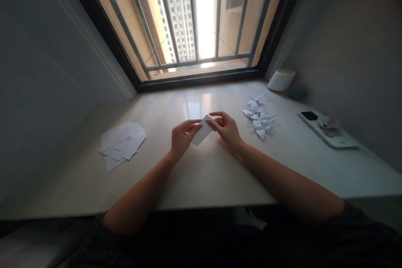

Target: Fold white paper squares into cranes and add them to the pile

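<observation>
I held a small, flat, four-sided piece of white paper (200, 136) between both hands, over the middle of a pale, glossy tabletop (201, 184). My left hand (182, 136) pinched its left edge, the thumb lying on the face turned toward me and the fingers bent around behind. My right hand (230, 130) grasped the upper right part, thumb in front, with the index finger stretched along just above the top corner. The paper sat slanted, its upper end leaning to the right and its lower corner pointing down to the left; I could not tell whether that corner touched the surface. To my left lay a loose, fanned pile of flat white paper sheets (124, 142), well apart from my wrist. Beyond my right hand was a cluster of pointed, folded white paper pieces (260, 119), heaped over one another. Farther right rested a flat, pale, phone-like slab (341, 139) with a black rounded patch at its far end and a small, round, pinkish attachment on top. Near the back corner a squat white cylinder (282, 80) leaned beside a dark bluish lump (297, 94), below a black-framed, barred window (201, 80)
</observation>
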A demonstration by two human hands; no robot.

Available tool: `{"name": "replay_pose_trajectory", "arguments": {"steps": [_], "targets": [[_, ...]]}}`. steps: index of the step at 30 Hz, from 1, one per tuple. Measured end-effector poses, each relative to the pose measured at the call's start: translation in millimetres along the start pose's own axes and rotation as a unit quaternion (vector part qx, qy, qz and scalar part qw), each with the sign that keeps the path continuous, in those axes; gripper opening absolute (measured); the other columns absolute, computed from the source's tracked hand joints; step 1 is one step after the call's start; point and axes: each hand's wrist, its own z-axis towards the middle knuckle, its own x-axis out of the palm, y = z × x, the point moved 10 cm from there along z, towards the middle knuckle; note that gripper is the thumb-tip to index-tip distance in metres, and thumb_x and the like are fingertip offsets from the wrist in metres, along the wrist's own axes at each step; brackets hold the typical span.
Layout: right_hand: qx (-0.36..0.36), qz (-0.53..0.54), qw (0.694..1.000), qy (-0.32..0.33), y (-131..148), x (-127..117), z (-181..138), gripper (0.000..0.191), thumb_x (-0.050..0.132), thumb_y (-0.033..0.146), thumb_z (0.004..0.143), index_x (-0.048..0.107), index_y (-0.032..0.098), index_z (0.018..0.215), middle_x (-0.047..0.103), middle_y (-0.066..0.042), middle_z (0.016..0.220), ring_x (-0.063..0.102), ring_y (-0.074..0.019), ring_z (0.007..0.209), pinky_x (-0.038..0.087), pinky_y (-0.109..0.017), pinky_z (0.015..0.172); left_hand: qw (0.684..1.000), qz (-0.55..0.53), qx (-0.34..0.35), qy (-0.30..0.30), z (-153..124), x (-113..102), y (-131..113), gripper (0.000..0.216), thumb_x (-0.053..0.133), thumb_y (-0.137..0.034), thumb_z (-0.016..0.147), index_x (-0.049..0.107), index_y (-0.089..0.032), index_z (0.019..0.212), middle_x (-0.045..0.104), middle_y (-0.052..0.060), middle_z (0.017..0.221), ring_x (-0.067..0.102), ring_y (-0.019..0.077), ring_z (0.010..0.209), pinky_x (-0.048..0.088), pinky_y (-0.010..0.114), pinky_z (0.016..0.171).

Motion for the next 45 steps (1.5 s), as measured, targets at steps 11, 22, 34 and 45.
{"name": "replay_pose_trajectory", "arguments": {"steps": [11, 22, 34, 45], "targets": [[-0.021, 0.011, 0.999, -0.033, 4.6, -5.2, -2.4, 0.036, 0.074, 0.045, 0.068, 0.070, 0.020, 0.093, 0.069, -0.003, 0.072, 0.062, -0.0160, 0.064, 0.049, -0.029, 0.061, 0.999, 0.020, 0.029, -0.035, -0.8, -3.9, -4.3, 0.031, 0.070, -0.040, 0.074, 0.074, -0.023, 0.100, 0.075, 0.005, 0.091, 0.068, 0.0190, 0.074, 0.053, 0.031, 0.072], [-0.031, -0.023, 0.998, -0.047, 7.5, -8.4, -2.2, 0.036, 0.073, 0.047, 0.068, 0.070, 0.019, 0.092, 0.068, -0.003, 0.069, 0.060, -0.0156, 0.061, 0.047, -0.029, 0.059, 1.000, -0.010, 0.011, -0.006, 1.0, 1.3, 4.2, 0.033, 0.070, -0.040, 0.075, 0.073, -0.023, 0.103, 0.075, 0.006, 0.090, 0.068, 0.0192, 0.077, 0.053, 0.030, 0.072], [0.041, -0.039, 0.996, 0.072, -8.6, 22.1, -3.7, 0.037, 0.074, 0.053, 0.063, 0.068, 0.018, 0.072, 0.065, -0.002, 0.069, 0.055, -0.0138, 0.064, 0.045, -0.029, 0.063, 0.990, -0.104, -0.002, -0.099, -0.5, -13.3, 8.7, 0.038, 0.073, -0.038, 0.072, 0.072, -0.019, 0.104, 0.075, 0.006, 0.088, 0.068, 0.0178, 0.076, 0.054, 0.029, 0.072], [0.103, -0.003, 0.994, 0.045, -23.9, 19.1, -8.4, 0.039, 0.076, 0.054, 0.060, 0.072, 0.017, 0.072, 0.065, -0.004, 0.064, 0.052, -0.0138, 0.060, 0.041, -0.027, 0.055, 0.983, -0.142, -0.013, -0.115, -0.9, -10.0, 12.1, 0.039, 0.075, -0.039, 0.069, 0.072, -0.018, 0.102, 0.075, 0.006, 0.086, 0.068, 0.0179, 0.076, 0.055, 0.031, 0.072]]}}
